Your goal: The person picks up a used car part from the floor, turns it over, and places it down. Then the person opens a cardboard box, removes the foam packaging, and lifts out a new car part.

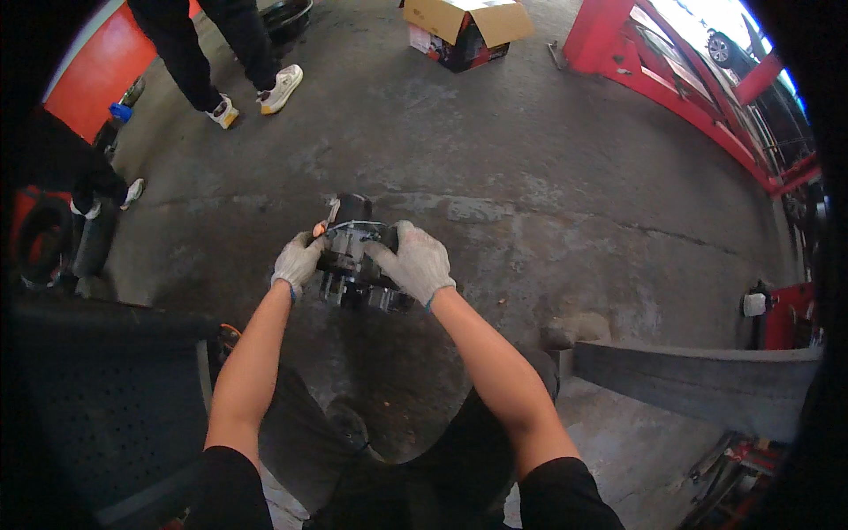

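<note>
In front of me I hold a heavy-looking black and silver machine part [347,245], shaped like a motor with a round dark upper end. A thin pale cable or strap crosses its top, and a small orange piece [320,229] sits at its left edge. My left hand [299,263], in a pale knitted work glove, is closed on the left side by the orange piece. My right hand [419,262], gloved alike, grips the right side with the thumb across the top. The part's underside and my fingertips behind it are hidden.
An open cardboard box [464,34] stands on the stained concrete floor [530,150] ahead. A red metal frame [654,88] rises at the far right. Two people stand at the left, near tyres [44,238]. A grey beam [689,375] lies at my right, a dark perforated panel [115,406] at my left.
</note>
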`<action>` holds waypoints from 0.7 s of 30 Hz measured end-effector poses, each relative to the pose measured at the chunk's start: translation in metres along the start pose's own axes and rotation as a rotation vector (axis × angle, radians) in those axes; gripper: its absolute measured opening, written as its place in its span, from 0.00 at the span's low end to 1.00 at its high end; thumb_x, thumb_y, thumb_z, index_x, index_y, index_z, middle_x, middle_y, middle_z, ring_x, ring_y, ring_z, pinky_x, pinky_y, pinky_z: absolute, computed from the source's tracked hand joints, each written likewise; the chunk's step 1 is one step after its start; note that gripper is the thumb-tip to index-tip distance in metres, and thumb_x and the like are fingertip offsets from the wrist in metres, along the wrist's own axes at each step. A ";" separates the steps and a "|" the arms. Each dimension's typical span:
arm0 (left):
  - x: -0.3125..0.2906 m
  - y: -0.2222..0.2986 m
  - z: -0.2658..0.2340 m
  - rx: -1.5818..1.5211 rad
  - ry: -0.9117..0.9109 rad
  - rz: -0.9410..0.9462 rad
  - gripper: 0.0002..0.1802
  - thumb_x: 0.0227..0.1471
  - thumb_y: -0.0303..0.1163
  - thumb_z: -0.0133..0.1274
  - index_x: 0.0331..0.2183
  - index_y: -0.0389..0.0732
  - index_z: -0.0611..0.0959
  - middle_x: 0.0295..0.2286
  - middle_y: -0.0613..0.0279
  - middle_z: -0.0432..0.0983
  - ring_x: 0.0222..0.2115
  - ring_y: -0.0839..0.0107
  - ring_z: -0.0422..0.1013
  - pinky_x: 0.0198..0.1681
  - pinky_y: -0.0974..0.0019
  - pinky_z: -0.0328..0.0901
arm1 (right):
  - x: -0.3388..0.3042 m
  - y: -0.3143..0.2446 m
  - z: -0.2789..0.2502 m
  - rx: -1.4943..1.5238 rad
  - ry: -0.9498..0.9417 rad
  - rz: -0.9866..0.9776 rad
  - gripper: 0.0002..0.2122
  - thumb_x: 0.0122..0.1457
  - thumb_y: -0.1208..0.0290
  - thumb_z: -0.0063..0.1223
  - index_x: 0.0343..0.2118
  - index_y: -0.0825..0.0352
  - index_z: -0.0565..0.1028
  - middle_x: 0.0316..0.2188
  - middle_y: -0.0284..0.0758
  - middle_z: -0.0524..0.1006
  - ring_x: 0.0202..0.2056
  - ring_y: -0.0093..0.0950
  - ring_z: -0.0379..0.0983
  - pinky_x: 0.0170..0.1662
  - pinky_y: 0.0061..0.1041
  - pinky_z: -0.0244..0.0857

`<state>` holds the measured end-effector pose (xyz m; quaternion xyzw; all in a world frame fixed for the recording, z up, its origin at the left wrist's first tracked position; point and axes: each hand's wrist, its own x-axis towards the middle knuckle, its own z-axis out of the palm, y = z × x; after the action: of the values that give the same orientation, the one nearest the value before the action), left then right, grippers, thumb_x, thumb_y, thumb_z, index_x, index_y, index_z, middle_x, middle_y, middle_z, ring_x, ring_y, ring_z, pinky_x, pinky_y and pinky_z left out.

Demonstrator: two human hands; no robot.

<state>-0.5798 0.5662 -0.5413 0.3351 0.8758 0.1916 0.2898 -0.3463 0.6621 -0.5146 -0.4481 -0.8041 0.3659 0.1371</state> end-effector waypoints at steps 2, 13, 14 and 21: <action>0.002 -0.001 0.006 -0.058 0.045 0.039 0.34 0.56 0.55 0.52 0.55 0.41 0.79 0.53 0.49 0.77 0.55 0.53 0.71 0.57 0.56 0.64 | 0.002 0.003 0.005 -0.030 0.047 0.031 0.30 0.56 0.40 0.55 0.37 0.71 0.76 0.34 0.51 0.81 0.40 0.49 0.79 0.47 0.42 0.71; 0.011 -0.013 -0.028 -0.380 0.175 -0.028 0.39 0.55 0.57 0.50 0.59 0.40 0.75 0.57 0.48 0.73 0.60 0.54 0.66 0.62 0.58 0.59 | 0.016 0.071 0.015 0.187 0.195 0.398 0.37 0.60 0.37 0.45 0.43 0.77 0.79 0.42 0.59 0.80 0.49 0.53 0.75 0.54 0.43 0.64; 0.012 -0.013 -0.031 -0.354 0.173 -0.009 0.39 0.55 0.57 0.50 0.59 0.40 0.75 0.57 0.48 0.73 0.60 0.54 0.67 0.62 0.58 0.59 | 0.021 0.083 0.020 0.221 0.216 0.450 0.37 0.60 0.37 0.45 0.43 0.76 0.79 0.42 0.58 0.80 0.49 0.52 0.75 0.54 0.43 0.64; 0.004 -0.004 -0.050 -0.342 0.146 0.063 0.38 0.55 0.56 0.51 0.58 0.38 0.76 0.54 0.49 0.75 0.57 0.56 0.70 0.60 0.60 0.61 | 0.034 0.164 0.041 0.670 0.279 0.518 0.34 0.65 0.43 0.43 0.42 0.80 0.78 0.39 0.49 0.81 0.41 0.41 0.77 0.46 0.38 0.66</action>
<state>-0.6161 0.5594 -0.5066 0.2935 0.8383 0.3702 0.2720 -0.2860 0.7249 -0.6637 -0.6108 -0.4760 0.5646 0.2856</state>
